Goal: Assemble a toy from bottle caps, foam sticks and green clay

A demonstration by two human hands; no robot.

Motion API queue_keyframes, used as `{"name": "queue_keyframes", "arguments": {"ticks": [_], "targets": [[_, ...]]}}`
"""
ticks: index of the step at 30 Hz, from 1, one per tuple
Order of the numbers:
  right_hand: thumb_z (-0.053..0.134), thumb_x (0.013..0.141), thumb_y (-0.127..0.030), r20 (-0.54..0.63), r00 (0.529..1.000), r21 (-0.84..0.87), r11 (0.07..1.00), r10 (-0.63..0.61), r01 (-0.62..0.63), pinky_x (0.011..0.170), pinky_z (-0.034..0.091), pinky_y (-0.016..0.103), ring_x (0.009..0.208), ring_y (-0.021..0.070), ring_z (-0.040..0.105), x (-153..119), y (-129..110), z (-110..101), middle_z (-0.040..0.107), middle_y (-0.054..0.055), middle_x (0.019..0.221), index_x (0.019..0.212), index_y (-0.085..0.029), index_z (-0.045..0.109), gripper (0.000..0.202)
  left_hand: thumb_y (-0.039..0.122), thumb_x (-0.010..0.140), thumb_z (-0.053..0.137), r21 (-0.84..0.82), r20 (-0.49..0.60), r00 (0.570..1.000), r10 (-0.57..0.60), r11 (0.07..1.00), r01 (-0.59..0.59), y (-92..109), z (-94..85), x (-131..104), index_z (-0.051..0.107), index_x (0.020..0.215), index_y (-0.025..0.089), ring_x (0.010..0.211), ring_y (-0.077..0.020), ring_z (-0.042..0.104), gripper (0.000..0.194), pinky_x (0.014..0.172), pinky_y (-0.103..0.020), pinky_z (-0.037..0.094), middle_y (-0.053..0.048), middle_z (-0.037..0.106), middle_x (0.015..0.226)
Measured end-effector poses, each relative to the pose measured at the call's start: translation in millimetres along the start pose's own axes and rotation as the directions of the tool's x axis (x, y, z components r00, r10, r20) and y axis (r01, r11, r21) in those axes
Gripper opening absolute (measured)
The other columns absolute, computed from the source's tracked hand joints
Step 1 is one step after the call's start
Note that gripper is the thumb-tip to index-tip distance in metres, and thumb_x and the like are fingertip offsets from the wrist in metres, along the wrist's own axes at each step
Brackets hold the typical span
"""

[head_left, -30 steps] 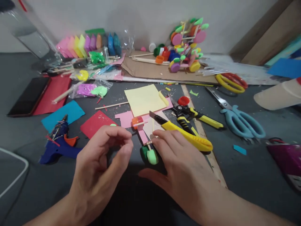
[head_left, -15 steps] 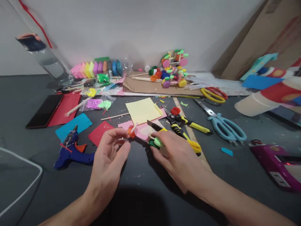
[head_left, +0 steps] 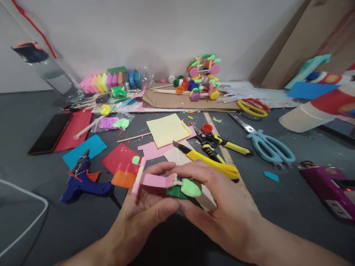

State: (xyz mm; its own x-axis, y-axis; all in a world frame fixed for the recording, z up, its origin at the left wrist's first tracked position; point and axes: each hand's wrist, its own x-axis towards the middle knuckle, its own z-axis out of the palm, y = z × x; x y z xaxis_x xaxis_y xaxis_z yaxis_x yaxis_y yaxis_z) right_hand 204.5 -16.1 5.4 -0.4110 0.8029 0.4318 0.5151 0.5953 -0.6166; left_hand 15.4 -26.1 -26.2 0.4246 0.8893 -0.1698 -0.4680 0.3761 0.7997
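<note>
Both hands hold a small handmade toy car (head_left: 156, 180) above the near part of the table. It has a pink paper body, wooden sticks, an orange bottle cap (head_left: 124, 178) at its left end, and a green cap (head_left: 177, 192) with a light green clay lump (head_left: 191, 187) at its right end. My left hand (head_left: 144, 220) curls under and behind the body. My right hand (head_left: 222, 199) closes around the green end, thumb below and fingers above. Just behind my right hand lies a yellow utility knife (head_left: 210, 161). Some fingertips are hidden behind the car.
A blue glue gun (head_left: 85, 181) lies left, near a red paper (head_left: 116, 159). Yellow sticky notes (head_left: 168, 129), pliers (head_left: 222, 144) and blue-handled scissors (head_left: 270, 147) lie beyond my hands. Similar toy cars (head_left: 205, 79) stand against the wall. A water bottle (head_left: 55, 79) is far left.
My hands have drawn together, with the left moving right under the car. The car has turned and lifted, so its pink body and orange cap now show, and the orange cap sits further left.
</note>
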Motion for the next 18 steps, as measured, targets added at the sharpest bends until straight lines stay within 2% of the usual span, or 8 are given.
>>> {"name": "queue_keyframes", "arguments": {"ticks": [2,5,7,10,13,16,18], "targets": [[0.058,0.097,-0.020,0.036,0.998,-0.037,0.998,-0.047,0.048,0.098,0.058,0.029,0.113,0.0169,0.071,-1.2,1.0,1.2,0.074,0.004,0.124,0.128,-0.025,0.052,0.031,0.022,0.093,0.073,0.072,-0.009,1.000,0.029,0.997,-0.028,1.3,-1.9,-1.1,0.072,0.125,0.037,0.120,-0.0235,0.069,0.036,0.102,-0.032,0.056,-0.003,0.074,0.128],[0.061,0.096,-0.021,0.015,0.998,-0.117,0.991,-0.059,0.060,0.106,0.056,0.033,0.126,0.0196,0.066,-3.0,4.7,1.3,0.071,0.008,0.133,0.135,-0.022,0.050,0.041,0.020,0.096,0.069,0.172,-0.019,0.992,0.121,0.978,-0.116,3.6,-3.7,-1.4,0.074,0.122,0.039,0.129,-0.0212,0.063,0.033,0.107,-0.028,0.051,0.001,0.070,0.135],[0.065,0.094,-0.019,-0.014,0.993,-0.204,0.973,-0.114,0.109,0.109,0.055,0.036,0.131,0.0227,0.063,-2.7,5.7,-1.7,0.069,0.012,0.137,0.136,-0.019,0.052,0.043,0.020,0.096,0.069,0.224,-0.036,0.985,0.170,0.962,-0.157,5.1,-4.5,-1.5,0.075,0.119,0.040,0.128,-0.0198,0.062,0.032,0.107,-0.026,0.051,0.001,0.071,0.132],[0.066,0.093,-0.016,-0.041,0.974,-0.324,0.925,-0.223,0.198,0.105,0.059,0.037,0.125,0.0235,0.067,1.1,2.5,-9.2,0.072,0.011,0.131,0.121,-0.023,0.064,0.029,0.022,0.094,0.071,0.242,-0.049,0.986,0.157,0.960,-0.141,7.6,-5.0,-2.3,0.074,0.119,0.040,0.119,-0.0200,0.066,0.030,0.098,-0.025,0.055,0.000,0.072,0.123],[0.068,0.092,-0.015,-0.060,0.970,-0.357,0.913,-0.235,0.199,0.100,0.062,0.034,0.117,0.0221,0.071,4.6,-2.0,-14.6,0.077,0.008,0.122,0.112,-0.026,0.070,0.023,0.025,0.093,0.073,0.290,-0.055,0.984,0.169,0.946,-0.146,9.7,-4.7,-3.8,0.075,0.116,0.039,0.117,-0.0193,0.065,0.027,0.097,-0.025,0.054,0.000,0.071,0.120],[0.072,0.089,-0.012,-0.066,0.957,-0.419,0.878,-0.284,0.232,0.101,0.062,0.035,0.116,0.0223,0.072,3.2,-2.3,-15.0,0.079,0.007,0.116,0.109,-0.025,0.071,0.024,0.022,0.092,0.075,0.430,-0.068,0.963,0.259,0.879,-0.206,11.3,-3.5,-4.4,0.075,0.114,0.041,0.119,-0.0167,0.063,0.029,0.103,-0.023,0.050,0.003,0.072,0.119],[0.074,0.087,-0.011,-0.034,0.939,-0.471,0.834,-0.341,0.286,0.103,0.061,0.039,0.121,0.0234,0.069,0.4,-0.6,-14.2,0.079,0.007,0.119,0.111,-0.024,0.071,0.027,0.022,0.090,0.077,0.505,-0.073,0.943,0.324,0.828,-0.246,12.6,-2.2,-3.5,0.076,0.114,0.042,0.119,-0.0163,0.062,0.031,0.103,-0.023,0.050,0.005,0.073,0.118]]}}
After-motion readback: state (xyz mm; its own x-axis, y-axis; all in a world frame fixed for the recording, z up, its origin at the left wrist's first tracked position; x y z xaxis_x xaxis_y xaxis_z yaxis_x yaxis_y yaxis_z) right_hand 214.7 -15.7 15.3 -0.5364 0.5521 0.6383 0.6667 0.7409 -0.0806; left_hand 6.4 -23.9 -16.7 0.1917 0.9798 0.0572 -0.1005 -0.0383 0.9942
